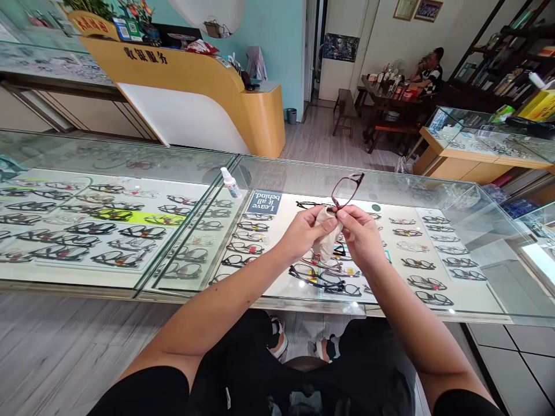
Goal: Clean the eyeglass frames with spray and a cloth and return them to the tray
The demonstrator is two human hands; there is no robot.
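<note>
Above the glass display case (385, 190), my two hands meet around a pair of dark red eyeglasses (347, 190). My left hand (313, 231) pinches a pale cleaning cloth (324, 249) against the lower part of the frame. The fingers of my right hand (356, 231) grip the same eyeglasses from the other side. One lens ring and a temple stick up over my fingertips; the rest of the frame is covered by cloth and fingers. Just below my hands, several loose black eyeglasses (314, 276) lie on the glass top.
A white spray bottle (231, 184) stands on the case to the left. Rows of eyeglasses (418, 264) fill the shelf under the glass. Beyond are a wooden counter (260, 115), a bench (346, 107) and a person (431, 75) seated at a dark table (385, 92).
</note>
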